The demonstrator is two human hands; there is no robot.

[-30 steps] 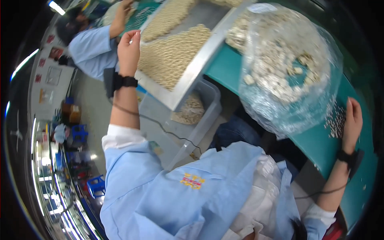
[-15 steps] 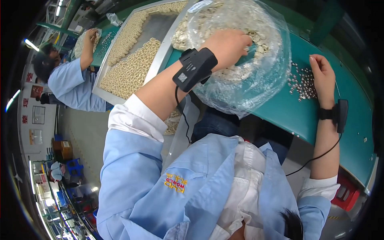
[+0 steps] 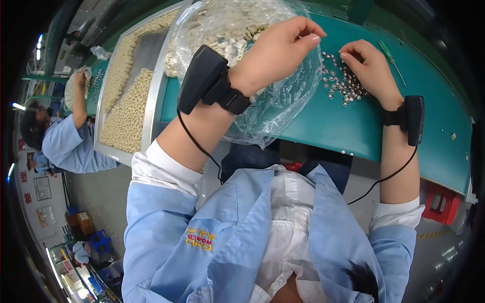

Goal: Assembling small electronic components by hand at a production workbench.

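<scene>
My left hand (image 3: 282, 50) is raised over the right edge of a clear plastic bag (image 3: 283, 108), its thumb and forefinger bent together. Whatever sits between those fingertips is too small to make out. The bag holds many cream-coloured small parts (image 3: 230, 45). To the right, my right hand (image 3: 371, 68) hovers at a pile of small shiny metal beads (image 3: 348, 86) on the green tabletop (image 3: 323, 134). Its thumb and forefinger tips meet in a pinch, and I cannot see what they hold. Both wrists wear black strapped devices with cables.
A metal-edged tray (image 3: 156, 96) with rows of cream parts (image 3: 129, 111) stands left of the bag. A thin green-handled tool (image 3: 393, 63) lies beyond my right hand. A co-worker in a blue shirt (image 3: 76, 144) sits at far left. A red stool (image 3: 440, 204) stands below the table's right side.
My left hand has come up out of the bag's parts and moved right, toward the beads. My right hand has turned inward over the pile. The whole view has shifted.
</scene>
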